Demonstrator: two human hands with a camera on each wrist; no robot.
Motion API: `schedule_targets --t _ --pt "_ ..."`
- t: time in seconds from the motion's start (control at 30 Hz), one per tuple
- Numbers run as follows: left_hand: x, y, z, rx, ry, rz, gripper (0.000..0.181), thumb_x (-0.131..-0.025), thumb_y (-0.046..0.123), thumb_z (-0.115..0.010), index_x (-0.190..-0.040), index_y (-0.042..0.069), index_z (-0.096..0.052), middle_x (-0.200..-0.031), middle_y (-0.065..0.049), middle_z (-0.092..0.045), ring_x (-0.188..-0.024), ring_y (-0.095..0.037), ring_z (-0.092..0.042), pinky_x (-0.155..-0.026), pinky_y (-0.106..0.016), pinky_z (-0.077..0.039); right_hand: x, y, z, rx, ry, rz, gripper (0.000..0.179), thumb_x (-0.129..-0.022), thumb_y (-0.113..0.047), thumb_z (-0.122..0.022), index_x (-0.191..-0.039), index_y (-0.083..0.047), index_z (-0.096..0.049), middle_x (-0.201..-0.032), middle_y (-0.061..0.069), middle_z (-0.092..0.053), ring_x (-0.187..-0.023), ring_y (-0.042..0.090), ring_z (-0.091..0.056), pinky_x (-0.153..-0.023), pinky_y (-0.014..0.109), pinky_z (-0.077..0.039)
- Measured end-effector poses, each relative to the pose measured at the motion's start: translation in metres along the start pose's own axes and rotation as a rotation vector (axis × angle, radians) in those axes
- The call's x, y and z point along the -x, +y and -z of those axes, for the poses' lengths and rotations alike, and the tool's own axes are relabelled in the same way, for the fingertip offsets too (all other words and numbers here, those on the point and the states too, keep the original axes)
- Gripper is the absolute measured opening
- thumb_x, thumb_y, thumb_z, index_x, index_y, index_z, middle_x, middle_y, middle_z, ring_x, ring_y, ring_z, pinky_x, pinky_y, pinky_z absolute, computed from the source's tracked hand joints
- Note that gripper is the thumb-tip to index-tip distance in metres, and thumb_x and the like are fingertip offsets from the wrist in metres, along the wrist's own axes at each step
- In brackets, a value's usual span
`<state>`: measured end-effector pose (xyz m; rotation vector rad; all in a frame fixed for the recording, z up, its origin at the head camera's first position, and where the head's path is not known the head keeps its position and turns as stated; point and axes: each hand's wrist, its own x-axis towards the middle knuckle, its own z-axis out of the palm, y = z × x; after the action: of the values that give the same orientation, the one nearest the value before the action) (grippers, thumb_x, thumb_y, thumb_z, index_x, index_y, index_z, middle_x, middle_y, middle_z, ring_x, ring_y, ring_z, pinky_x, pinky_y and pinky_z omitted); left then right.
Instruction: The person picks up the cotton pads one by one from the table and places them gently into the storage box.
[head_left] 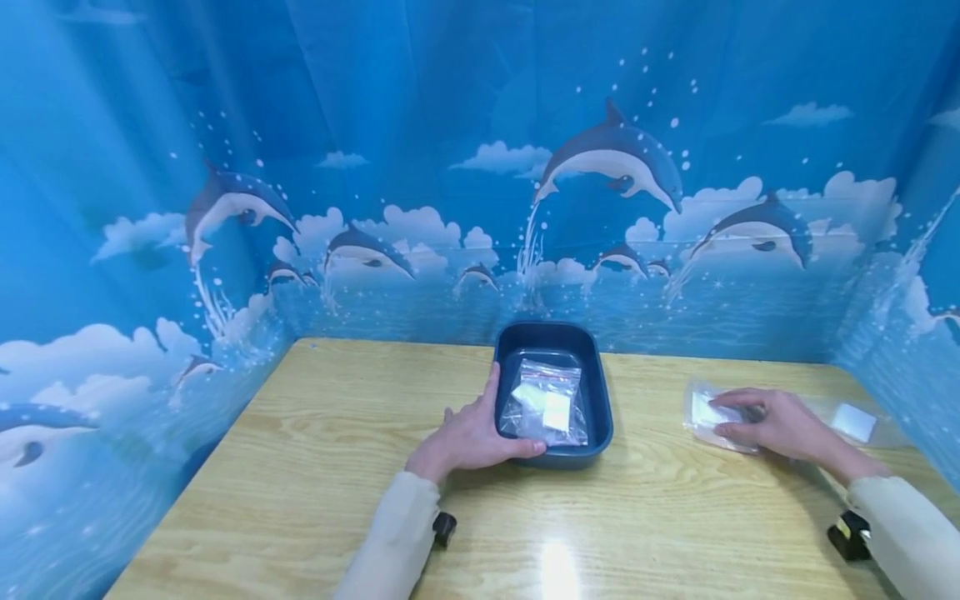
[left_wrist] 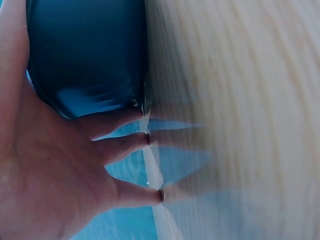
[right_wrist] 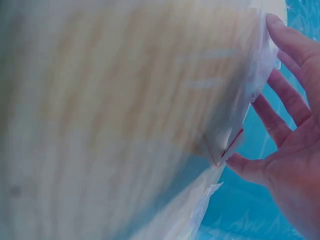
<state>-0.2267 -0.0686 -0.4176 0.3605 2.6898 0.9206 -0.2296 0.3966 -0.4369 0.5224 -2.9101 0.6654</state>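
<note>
My left hand (head_left: pixel 468 433) is spread at the near left corner of a dark blue plastic bin (head_left: pixel 600 392), its thumb along the front rim and a finger along the left side. In the left wrist view the other fingers (left_wrist: pixel 122 150) reach straight down to the tabletop. Inside the bin lie clear zip bags (head_left: pixel 551 375) with white pieces in them. On the right, my right hand (head_left: pixel 783 425) rests its fingertips on a clear zip bag (head_left: pixel 705 417) with a white piece inside. The right wrist view shows those fingers (right_wrist: pixel 282 95) apart and nearly straight along the bag's edge.
Another clear bag with a white rectangle (head_left: pixel 853 422) lies right of my right hand, partly behind the wrist. The wooden table (head_left: pixel 337 417) runs back to a blue dolphin-print curtain (head_left: pixel 420 167), which also hangs at both sides.
</note>
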Motion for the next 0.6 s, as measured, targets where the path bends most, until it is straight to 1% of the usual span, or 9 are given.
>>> schedule_targets --t 0.13,0.23,0.27,0.33,0.4,0.43,0.5,0.57,0.6 --pt "-0.0009 -0.0003 0.0002 -0.002 0.003 -0.003 0.137 -0.071 0.079 -0.074 -0.164 0.03 0.014 -0.167 -0.016 -0.031 -0.151 -0.039 -0.038 -0.124 -0.074 -0.005 -0.0034 -0.001 0.0021 -0.058 -0.038 -0.051 0.032 -0.085 -0.032 -0.084 -0.111 -0.014 -0.079 -0.124 0.022 -0.072 -0.121 0.057 -0.058 -0.097 0.08 -0.039" --pt "-0.0008 -0.0006 0.0006 -0.002 0.005 -0.004 0.137 -0.072 0.079 -0.074 -0.164 0.029 0.014 -0.167 -0.017 -0.032 -0.151 -0.04 -0.038 -0.124 -0.073 -0.005 -0.0051 -0.0011 0.0028 -0.066 -0.042 -0.069 0.021 -0.086 -0.031 -0.083 -0.104 -0.019 -0.081 -0.124 0.019 -0.073 -0.121 0.051 -0.061 -0.097 0.078 -0.041" --pt "-0.0007 -0.0006 0.0006 -0.002 0.005 -0.003 0.137 -0.071 0.079 -0.074 -0.164 0.029 0.014 -0.167 -0.017 -0.032 -0.151 -0.04 -0.038 -0.124 -0.073 -0.005 -0.0053 -0.0007 0.0027 -0.064 -0.034 -0.069 0.018 -0.086 -0.03 -0.083 -0.101 -0.02 -0.081 -0.123 0.018 -0.074 -0.119 0.043 -0.065 -0.096 0.077 -0.043" --pt "-0.0004 -0.0006 0.0008 -0.002 0.003 0.0 0.137 -0.071 0.08 -0.073 -0.164 0.03 0.014 -0.167 -0.017 -0.032 -0.151 -0.04 -0.038 -0.124 -0.073 -0.004 -0.0056 0.0004 0.0021 -0.065 -0.014 -0.056 0.011 -0.087 -0.026 -0.082 -0.097 -0.023 -0.081 -0.119 0.016 -0.075 -0.112 0.018 -0.068 -0.095 0.075 -0.046" --pt "-0.0002 -0.0005 0.0009 -0.003 0.002 0.0 0.137 -0.071 0.08 -0.073 -0.164 0.03 0.014 -0.167 -0.016 -0.031 -0.151 -0.04 -0.038 -0.124 -0.072 -0.004 -0.0058 0.0018 0.0013 -0.061 0.011 -0.042 0.008 -0.086 -0.024 -0.083 -0.094 -0.024 -0.081 -0.115 0.014 -0.077 -0.104 -0.006 -0.06 -0.093 0.073 -0.048" --pt "-0.0001 -0.0005 0.0011 -0.003 0.001 0.0 0.137 -0.071 0.081 -0.073 -0.164 0.03 0.014 -0.167 -0.016 -0.031 -0.151 -0.04 -0.038 -0.124 -0.072 -0.004 -0.0058 0.0025 0.001 -0.06 0.017 -0.035 0.007 -0.087 -0.023 -0.082 -0.094 -0.024 -0.081 -0.114 0.014 -0.077 -0.102 -0.014 -0.054 -0.093 0.072 -0.049" --pt "0.0002 -0.0006 0.001 -0.004 0.002 -0.004 0.138 -0.07 0.082 -0.073 -0.164 0.03 0.013 -0.167 -0.016 -0.032 -0.151 -0.04 -0.038 -0.124 -0.072 -0.004 -0.0061 0.0029 0.0003 -0.046 0.031 -0.035 0.007 -0.087 -0.023 -0.082 -0.093 -0.025 -0.081 -0.112 0.012 -0.078 -0.1 -0.022 -0.045 -0.093 0.066 -0.052" --pt "0.0005 -0.0005 0.0009 -0.004 0.003 -0.008 0.138 -0.07 0.082 -0.073 -0.165 0.029 0.013 -0.166 -0.017 -0.033 -0.15 -0.04 -0.04 -0.124 -0.073 -0.004 -0.0057 0.0019 0.0001 -0.033 0.034 -0.04 0.008 -0.087 -0.023 -0.082 -0.095 -0.024 -0.081 -0.112 0.012 -0.078 -0.1 -0.022 -0.044 -0.092 0.059 -0.054" --pt "0.0005 -0.0008 0.0007 -0.005 0.005 -0.01 0.138 -0.07 0.082 -0.072 -0.165 0.029 0.013 -0.166 -0.017 -0.034 -0.149 -0.04 -0.04 -0.124 -0.073 -0.005 -0.0052 0.001 0.0001 -0.036 0.028 -0.048 0.009 -0.087 -0.022 -0.082 -0.097 -0.022 -0.081 -0.114 0.013 -0.078 -0.094 -0.021 -0.046 -0.087 0.051 -0.056"
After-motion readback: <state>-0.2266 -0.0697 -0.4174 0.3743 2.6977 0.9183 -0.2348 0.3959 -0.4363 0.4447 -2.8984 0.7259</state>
